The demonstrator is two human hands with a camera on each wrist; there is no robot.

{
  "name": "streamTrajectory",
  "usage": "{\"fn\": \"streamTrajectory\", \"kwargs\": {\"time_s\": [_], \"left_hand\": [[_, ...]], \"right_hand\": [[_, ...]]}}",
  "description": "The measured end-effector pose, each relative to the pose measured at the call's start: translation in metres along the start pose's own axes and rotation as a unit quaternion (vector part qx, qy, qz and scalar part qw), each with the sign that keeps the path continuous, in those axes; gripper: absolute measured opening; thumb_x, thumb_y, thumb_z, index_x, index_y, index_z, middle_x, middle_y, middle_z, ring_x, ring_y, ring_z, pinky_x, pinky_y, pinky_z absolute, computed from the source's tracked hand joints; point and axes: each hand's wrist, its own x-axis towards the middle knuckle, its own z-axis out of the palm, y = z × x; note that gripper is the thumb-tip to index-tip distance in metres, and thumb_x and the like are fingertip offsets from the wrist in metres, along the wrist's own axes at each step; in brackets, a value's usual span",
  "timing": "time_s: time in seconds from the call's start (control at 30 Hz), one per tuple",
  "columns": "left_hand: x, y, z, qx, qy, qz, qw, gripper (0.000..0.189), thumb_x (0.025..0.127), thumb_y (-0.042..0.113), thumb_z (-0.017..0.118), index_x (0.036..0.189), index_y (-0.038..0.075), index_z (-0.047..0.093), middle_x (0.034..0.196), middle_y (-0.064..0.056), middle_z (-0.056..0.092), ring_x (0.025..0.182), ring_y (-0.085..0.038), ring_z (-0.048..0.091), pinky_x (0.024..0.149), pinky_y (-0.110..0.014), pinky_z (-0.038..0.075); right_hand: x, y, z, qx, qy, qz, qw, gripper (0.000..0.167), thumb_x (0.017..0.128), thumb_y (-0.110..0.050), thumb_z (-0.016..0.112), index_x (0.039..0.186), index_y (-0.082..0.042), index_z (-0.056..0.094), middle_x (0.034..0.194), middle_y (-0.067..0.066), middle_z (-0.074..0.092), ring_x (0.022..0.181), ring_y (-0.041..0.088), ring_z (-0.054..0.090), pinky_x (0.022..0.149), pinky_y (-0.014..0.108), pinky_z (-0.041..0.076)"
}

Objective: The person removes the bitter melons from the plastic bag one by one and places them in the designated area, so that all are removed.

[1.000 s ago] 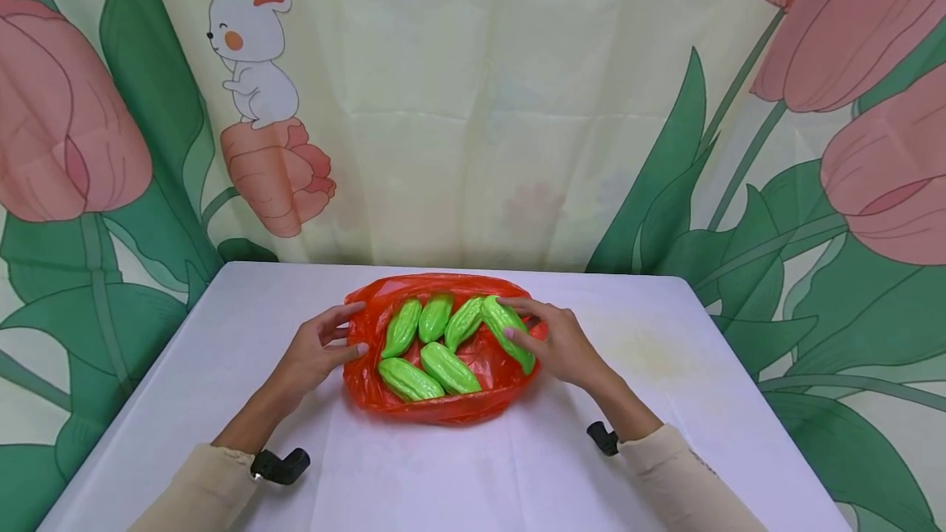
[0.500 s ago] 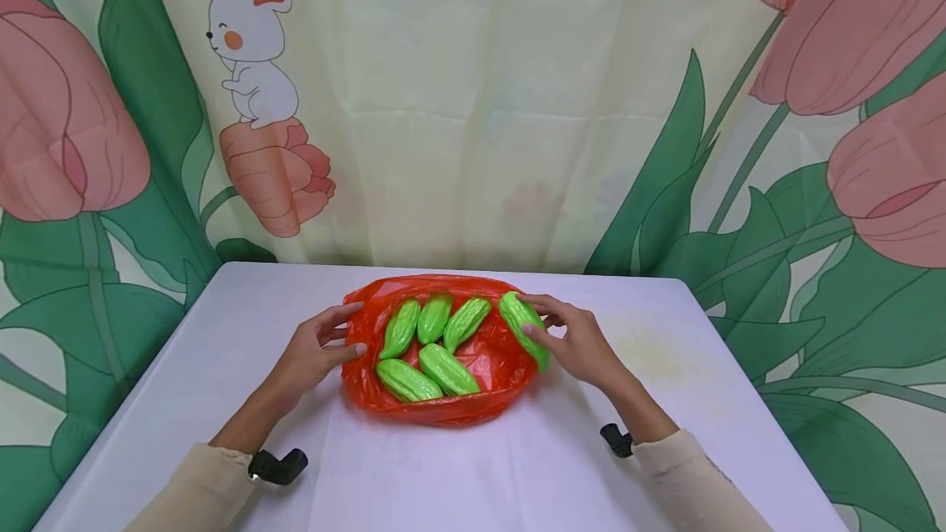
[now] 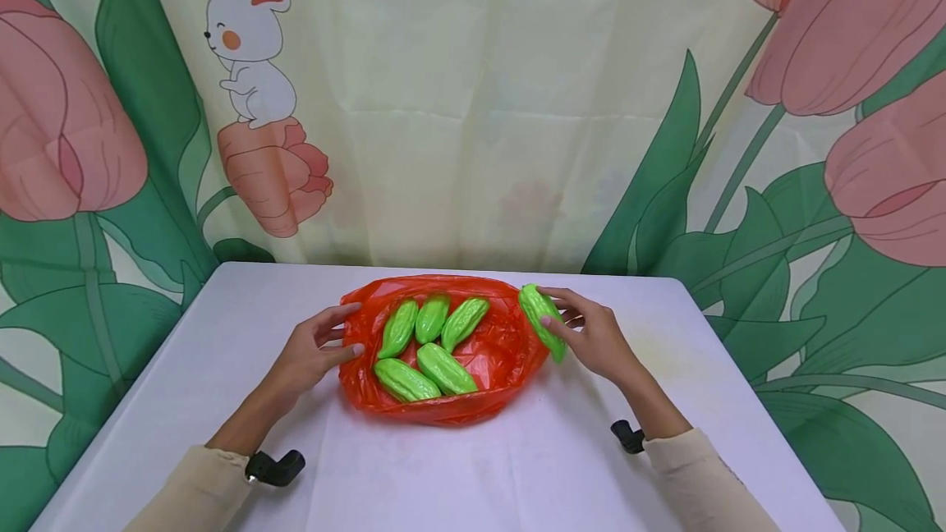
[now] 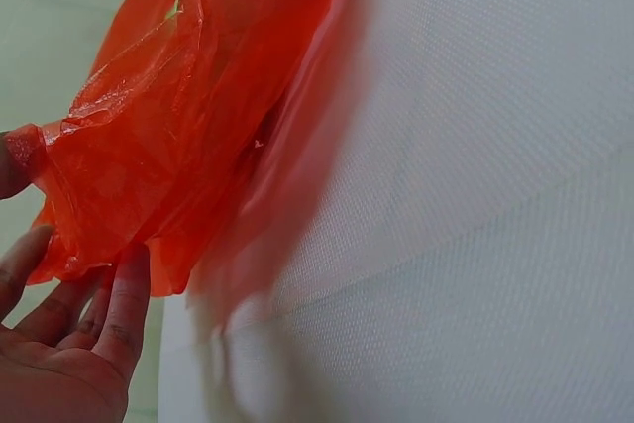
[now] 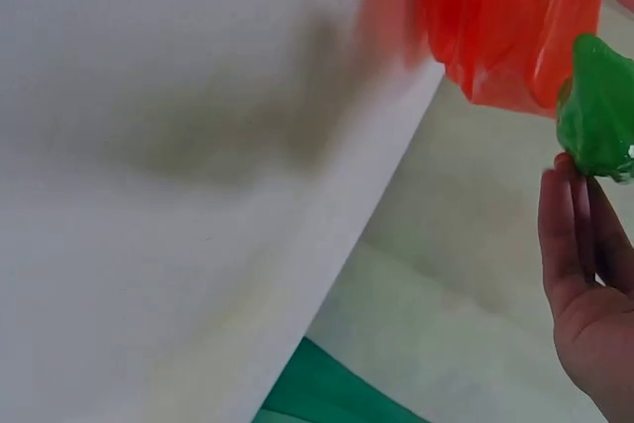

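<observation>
A red plastic bag [image 3: 510, 351] lies wide open on the table, with several light-green bitter melons [image 3: 442, 368] inside it. At its left side my left hand [image 3: 314, 347] holds the rim. The left wrist view shows my fingers [image 4: 124, 314] against the thin red film, one fingertip partly covered by it. My right hand [image 3: 594, 335] pinches another bitter melon [image 3: 542, 323] between thumb and fingers. That one is tilted, just past the bag's right rim. In the right wrist view the melon [image 5: 599, 111] rests at my fingertips beside the bag [image 5: 515, 27].
The table [image 3: 414, 474] has a white cloth, and its far edge lies close behind the bag. Behind it hangs a curtain [image 3: 473, 105] printed with tulips and a rabbit. Black wrist cameras [image 3: 275, 468] sit at both cuffs.
My right hand has moved right, carrying the pinched bitter melon from over the bag to beyond its right rim. My left hand stays at the bag's left side.
</observation>
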Motion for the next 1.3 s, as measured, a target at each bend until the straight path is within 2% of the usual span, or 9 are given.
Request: {"fn": "streamTrajectory", "kwargs": {"time_s": [0.17, 0.4, 0.73, 1.0, 1.3], "left_hand": [[0.001, 0.000, 0.000, 0.003, 0.000, -0.001, 1.0000, 0.073, 0.097, 0.019, 0.078, 0.162, 0.021, 0.045, 0.165, -0.018, 0.044, 0.144, -0.043, 0.050, 0.097, -0.038, 0.063], [0.001, 0.001, 0.000, 0.004, 0.001, -0.003, 1.0000, 0.073, 0.097, 0.018, 0.078, 0.162, 0.020, 0.045, 0.166, -0.018, 0.043, 0.145, -0.043, 0.049, 0.097, -0.039, 0.063], [0.000, 0.001, 0.001, 0.001, 0.000, -0.007, 1.0000, 0.074, 0.097, 0.018, 0.078, 0.162, 0.020, 0.044, 0.165, -0.018, 0.044, 0.145, -0.044, 0.049, 0.098, -0.040, 0.062], [0.000, -0.001, -0.001, -0.002, -0.005, 0.010, 0.9999, 0.073, 0.097, 0.020, 0.078, 0.162, 0.018, 0.045, 0.164, -0.019, 0.045, 0.143, -0.043, 0.051, 0.095, -0.031, 0.062], [0.000, -0.001, 0.000, 0.003, -0.004, 0.003, 1.0000, 0.074, 0.098, 0.021, 0.078, 0.163, 0.020, 0.044, 0.166, -0.018, 0.043, 0.145, -0.043, 0.049, 0.097, -0.036, 0.063]], "right_hand": [[0.000, 0.007, -0.001, 0.003, -0.002, 0.017, 0.9998, 0.051, 0.100, -0.025, 0.076, 0.148, -0.031, 0.063, 0.130, 0.015, 0.075, 0.099, 0.024, 0.072, 0.076, 0.025, 0.061], [0.000, 0.016, -0.002, -0.001, 0.000, 0.036, 0.9993, 0.050, 0.099, -0.025, 0.076, 0.147, -0.031, 0.064, 0.131, 0.017, 0.075, 0.100, 0.028, 0.071, 0.076, 0.027, 0.060], [-0.001, 0.032, -0.005, -0.010, 0.004, 0.085, 0.9963, 0.052, 0.100, -0.025, 0.076, 0.150, -0.031, 0.062, 0.135, 0.019, 0.072, 0.107, 0.031, 0.070, 0.080, 0.030, 0.061], [-0.003, 0.039, -0.002, 0.000, -0.007, 0.124, 0.9923, 0.051, 0.101, -0.027, 0.075, 0.150, -0.030, 0.061, 0.140, 0.021, 0.069, 0.111, 0.033, 0.068, 0.080, 0.029, 0.061], [-0.004, 0.045, -0.001, -0.011, -0.018, 0.152, 0.9882, 0.052, 0.101, -0.027, 0.074, 0.151, -0.029, 0.061, 0.142, 0.021, 0.067, 0.112, 0.032, 0.066, 0.083, 0.033, 0.062]]}}
